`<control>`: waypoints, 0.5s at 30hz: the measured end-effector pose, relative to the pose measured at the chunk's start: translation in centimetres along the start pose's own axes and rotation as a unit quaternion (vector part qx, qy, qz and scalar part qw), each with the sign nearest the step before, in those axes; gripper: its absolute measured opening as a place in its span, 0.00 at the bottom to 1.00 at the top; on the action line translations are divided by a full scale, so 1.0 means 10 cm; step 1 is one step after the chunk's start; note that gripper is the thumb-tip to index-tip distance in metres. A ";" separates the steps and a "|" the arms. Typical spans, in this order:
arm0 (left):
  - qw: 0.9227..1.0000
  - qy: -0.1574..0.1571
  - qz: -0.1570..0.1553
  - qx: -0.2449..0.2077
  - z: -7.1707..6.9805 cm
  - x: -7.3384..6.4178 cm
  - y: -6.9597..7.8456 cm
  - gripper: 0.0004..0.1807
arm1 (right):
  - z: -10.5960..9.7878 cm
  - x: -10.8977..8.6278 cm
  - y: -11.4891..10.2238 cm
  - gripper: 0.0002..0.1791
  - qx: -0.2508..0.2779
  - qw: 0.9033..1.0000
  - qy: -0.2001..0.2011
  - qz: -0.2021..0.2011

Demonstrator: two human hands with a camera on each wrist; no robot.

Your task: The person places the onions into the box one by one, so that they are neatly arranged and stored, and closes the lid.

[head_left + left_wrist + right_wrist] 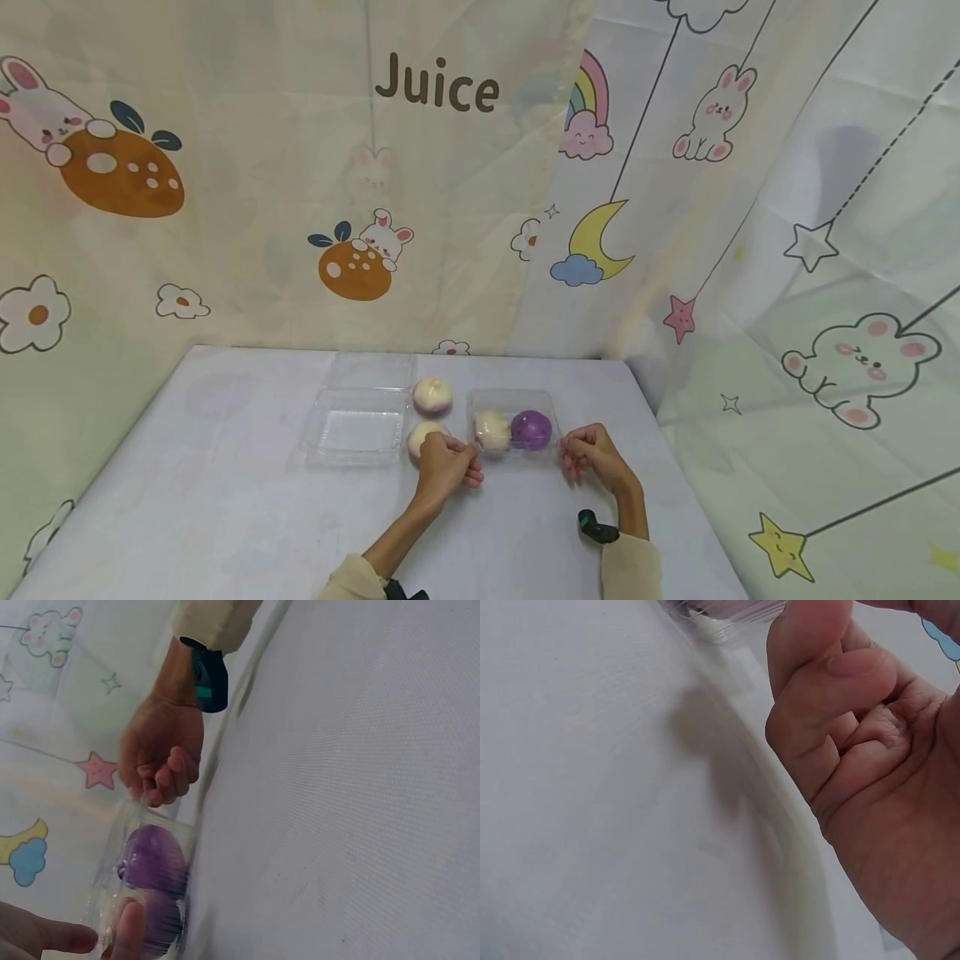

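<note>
A lidded clear plastic box [513, 400] holds a round cream piece [492, 432] and a round purple piece [531, 431] side by side. My left hand [447, 467] pinches the box's left front edge between thumb and finger. At the opposite end, my right hand [596, 457] pinches the right front corner, its other fingers curled in. From the left wrist, the purple piece [156, 855] shows through the box wall, and the cream piece turns out purple underneath. Only a sliver of the box [731, 619] enters the right wrist view, beside the fingers.
Two more cream pieces stand left of the box: one [432, 396] behind, the other [424, 439] partly hidden by my left hand. Further left, a second clear box [360, 458] lies with its lid folded back. Printed cloth [255, 275] hangs behind the white table [225, 500].
</note>
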State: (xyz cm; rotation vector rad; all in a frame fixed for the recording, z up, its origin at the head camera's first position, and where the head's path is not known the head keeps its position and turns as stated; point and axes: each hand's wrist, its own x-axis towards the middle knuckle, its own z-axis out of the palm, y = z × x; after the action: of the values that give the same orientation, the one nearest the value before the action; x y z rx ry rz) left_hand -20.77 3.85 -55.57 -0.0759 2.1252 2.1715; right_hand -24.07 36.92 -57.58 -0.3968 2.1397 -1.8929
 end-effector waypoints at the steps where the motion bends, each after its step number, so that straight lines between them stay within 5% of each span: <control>1: 1.000 -0.002 -0.001 -0.001 0.00 0.00 0.00 0.09 | 0.00 0.00 0.00 0.20 0.002 1.000 0.002 0.000; 15: 1.000 -0.011 0.012 -0.026 0.02 -0.03 -0.01 0.12 | 0.03 -0.01 0.04 0.22 0.014 1.000 0.004 -0.013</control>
State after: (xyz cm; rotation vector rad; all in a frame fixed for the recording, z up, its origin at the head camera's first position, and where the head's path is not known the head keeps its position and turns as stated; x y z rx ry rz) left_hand -20.48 4.00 -55.61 -0.0307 2.0685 2.2316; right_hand -23.88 36.76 -58.00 -0.4126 2.1217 -1.9389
